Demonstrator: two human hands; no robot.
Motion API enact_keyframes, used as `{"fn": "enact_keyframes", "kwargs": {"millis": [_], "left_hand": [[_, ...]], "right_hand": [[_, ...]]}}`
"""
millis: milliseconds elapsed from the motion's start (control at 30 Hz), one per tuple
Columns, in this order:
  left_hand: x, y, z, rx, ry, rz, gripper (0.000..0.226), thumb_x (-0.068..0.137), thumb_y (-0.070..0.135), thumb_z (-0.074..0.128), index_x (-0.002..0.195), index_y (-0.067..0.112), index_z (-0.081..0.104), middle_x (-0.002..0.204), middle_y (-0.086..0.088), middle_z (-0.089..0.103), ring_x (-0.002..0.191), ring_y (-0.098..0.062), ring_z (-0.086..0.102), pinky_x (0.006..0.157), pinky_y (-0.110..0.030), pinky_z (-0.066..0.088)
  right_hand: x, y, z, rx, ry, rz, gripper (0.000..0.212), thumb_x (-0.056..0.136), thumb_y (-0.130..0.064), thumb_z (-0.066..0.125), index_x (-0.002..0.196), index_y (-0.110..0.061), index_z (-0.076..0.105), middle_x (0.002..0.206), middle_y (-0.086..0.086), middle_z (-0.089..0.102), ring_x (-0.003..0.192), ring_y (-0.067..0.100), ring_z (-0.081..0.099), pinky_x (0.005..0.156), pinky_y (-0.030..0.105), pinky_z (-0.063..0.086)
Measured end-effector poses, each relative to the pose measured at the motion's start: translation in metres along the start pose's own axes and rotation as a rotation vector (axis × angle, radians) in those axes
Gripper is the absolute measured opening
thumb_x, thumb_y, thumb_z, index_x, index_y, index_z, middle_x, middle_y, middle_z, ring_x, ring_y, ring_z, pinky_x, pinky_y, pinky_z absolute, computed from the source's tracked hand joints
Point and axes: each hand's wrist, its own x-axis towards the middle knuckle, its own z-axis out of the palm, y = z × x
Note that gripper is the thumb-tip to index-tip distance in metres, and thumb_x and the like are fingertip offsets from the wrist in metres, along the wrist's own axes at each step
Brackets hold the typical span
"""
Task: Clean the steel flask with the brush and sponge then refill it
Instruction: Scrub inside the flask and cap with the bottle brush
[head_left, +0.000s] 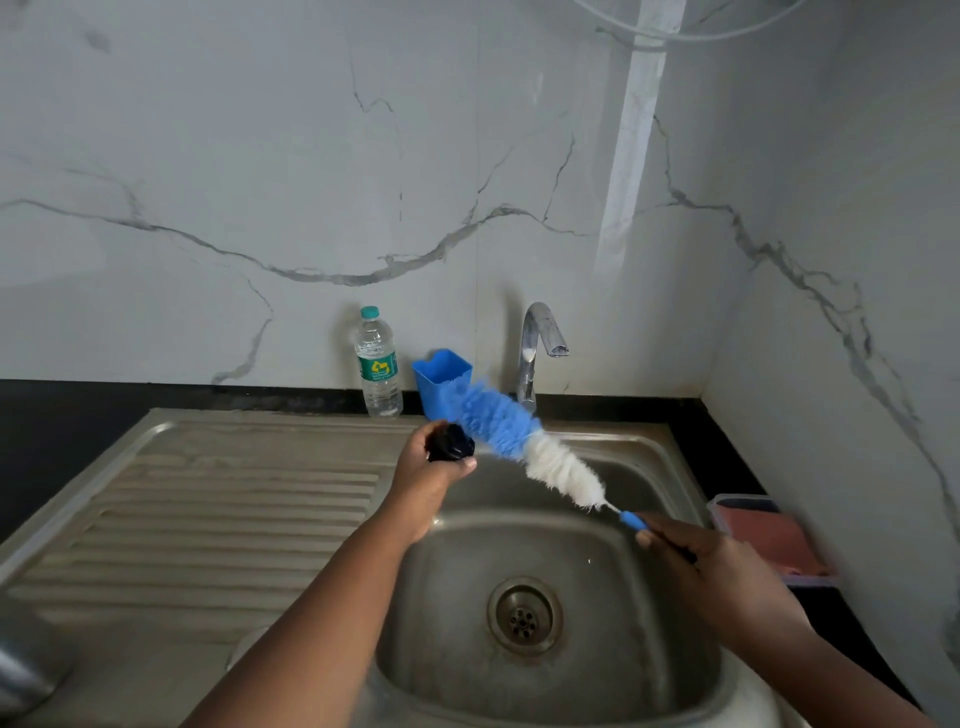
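the left hand's fingers are curled round a small dark object, held up over the near-left rim of the sink basin; it looks like a cap or lid, likely the flask's, though i cannot say for sure. going from the left: at the bottom-left edge a rounded shiny metal shape pokes into view on the ribbed draining board; it may be the steel flask, but too little shows to be certain. further back, against the marble wall, stands a clear plastic water bottle with a green cap, and just beside it a blue plastic cup. the left hand comes next, then the brush, its blue-and-white bristle head slanting up from lower right to upper left, the blue tip just beside the dark object. behind it stands the chrome tap, with no water running. the sink looks dry, with no foam in it. the right hand grips the brush's blue handle, fingers closed round it. at far right a tray holds a pink sponge.

my judgement: this is early in the job, the brush working on the cap. scrubbing the flask itself, sponging, rinsing and refilling all appear left to do.
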Motion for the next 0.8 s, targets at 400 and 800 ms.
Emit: {"fn": "enact_keyframes", "kwargs": {"millis": [400, 800], "left_hand": [[-0.014, -0.004, -0.005, 0.197, 0.123, 0.093, 0.054, 0.077, -0.003, 0.080, 0.122, 0.018, 0.058, 0.119, -0.007, 0.066, 0.109, -0.023, 0.064, 0.100, -0.044, 0.052], [-0.069, -0.027, -0.045, 0.395, 0.476, 0.089, 0.057, 0.047, 0.046, 0.089, 0.095, 0.036, 0.061, 0.101, 0.006, 0.071, 0.099, -0.018, 0.068, 0.093, -0.039, 0.054]], "right_hand": [[0.005, 0.020, 0.000, 0.083, -0.038, -0.066, 0.041, 0.091, -0.045, 0.058, 0.086, -0.083, 0.046, 0.095, -0.033, 0.068, 0.091, -0.009, 0.062, 0.078, 0.012, 0.048], [0.011, 0.009, 0.021, 0.016, -0.150, -0.194, 0.027, 0.090, -0.046, 0.056, 0.114, -0.057, 0.060, 0.111, -0.020, 0.070, 0.105, 0.006, 0.066, 0.084, 0.031, 0.054]]}}
